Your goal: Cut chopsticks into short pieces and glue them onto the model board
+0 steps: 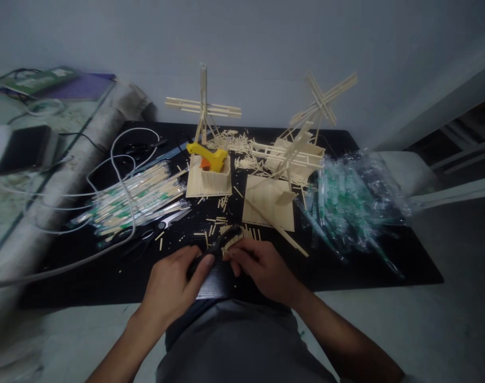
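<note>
A black rectangular wooden-looking table (86, 282) carries everything. Rumpled clear-and-green plastic wrappers (350, 202) lie at its right, apparently pushed clear of the working edge; pale wooden sticks in clear wrapping (126, 194) lie at the left. Behind, 3 pale crossed-stick wooden frames (203, 109) stand up. A yellow plastic gun-shaped tool (214, 158) rests on a pale stick-walled wooden box, perhaps parked there off the table. At the near edge, the left hand (178, 276) is clamped round a dark, slim-headed metal hand tool (220, 244), its head angled toward the right hand (262, 266). That hand's fingers are bunched beside it; I cannot tell whether they grip anything. Short pale wooden stick pieces (248, 233) lie just beyond, within easy reach.
</note>
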`<state>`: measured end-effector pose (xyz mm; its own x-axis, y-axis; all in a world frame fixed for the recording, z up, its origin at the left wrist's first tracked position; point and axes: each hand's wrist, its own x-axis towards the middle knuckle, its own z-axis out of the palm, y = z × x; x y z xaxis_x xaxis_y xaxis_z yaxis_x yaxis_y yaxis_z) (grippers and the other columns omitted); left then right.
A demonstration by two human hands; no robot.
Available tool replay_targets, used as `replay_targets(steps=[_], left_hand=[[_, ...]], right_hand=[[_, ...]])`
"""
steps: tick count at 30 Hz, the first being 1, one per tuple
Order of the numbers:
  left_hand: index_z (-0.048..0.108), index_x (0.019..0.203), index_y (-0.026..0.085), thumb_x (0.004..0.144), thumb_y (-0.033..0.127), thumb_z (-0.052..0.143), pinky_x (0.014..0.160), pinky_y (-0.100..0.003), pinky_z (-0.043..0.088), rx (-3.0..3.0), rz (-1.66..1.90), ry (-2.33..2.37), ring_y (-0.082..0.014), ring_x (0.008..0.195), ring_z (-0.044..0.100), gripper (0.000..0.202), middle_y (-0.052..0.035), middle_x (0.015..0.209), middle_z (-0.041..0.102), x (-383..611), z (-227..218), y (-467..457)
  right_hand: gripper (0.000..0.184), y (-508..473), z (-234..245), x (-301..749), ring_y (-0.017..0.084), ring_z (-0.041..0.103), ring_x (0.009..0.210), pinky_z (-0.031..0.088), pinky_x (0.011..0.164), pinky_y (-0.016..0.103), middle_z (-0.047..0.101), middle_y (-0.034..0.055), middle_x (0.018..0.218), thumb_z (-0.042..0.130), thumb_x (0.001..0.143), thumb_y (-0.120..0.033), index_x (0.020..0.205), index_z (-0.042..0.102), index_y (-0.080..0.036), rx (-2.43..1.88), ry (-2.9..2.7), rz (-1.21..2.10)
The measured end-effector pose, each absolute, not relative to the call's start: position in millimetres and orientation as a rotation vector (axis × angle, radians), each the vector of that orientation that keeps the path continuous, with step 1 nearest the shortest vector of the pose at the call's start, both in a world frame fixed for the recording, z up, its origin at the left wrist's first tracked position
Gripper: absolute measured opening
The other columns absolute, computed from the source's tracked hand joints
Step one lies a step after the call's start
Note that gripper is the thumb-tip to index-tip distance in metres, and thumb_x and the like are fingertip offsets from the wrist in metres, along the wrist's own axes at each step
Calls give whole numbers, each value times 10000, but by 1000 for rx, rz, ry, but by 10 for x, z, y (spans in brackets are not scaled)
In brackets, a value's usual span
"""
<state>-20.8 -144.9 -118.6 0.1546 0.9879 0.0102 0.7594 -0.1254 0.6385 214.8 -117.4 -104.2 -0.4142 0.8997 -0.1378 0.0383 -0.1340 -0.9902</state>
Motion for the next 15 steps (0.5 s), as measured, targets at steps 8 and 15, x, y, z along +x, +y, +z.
replay_targets(steps=[8, 15], left_hand=[[772, 841, 217, 987, 1000, 387, 658, -370, 527, 1188, 543, 1468, -249, 667, 674, 885, -65, 717, 720, -333, -1128, -1407], [724, 838, 218, 1053, 894, 457, 783, -348, 512, 1474, 652, 1571, -254, 848, 702, 757, -70, 875, 779, -324, -1042, -1431]], right_hand=[[452, -1146, -1064, 2134, 82, 364, 498, 255, 485, 265, 621, -60, 682, 703, 1074, -650, 998, 755, -207, -1017, -1209, 1841], [396, -1164, -1061, 2119, 57, 320, 439, 216, 428, 229, 615, -104, 660, 734, 1067, -569, 1238, 701, -214, -945, -1093, 1914]])
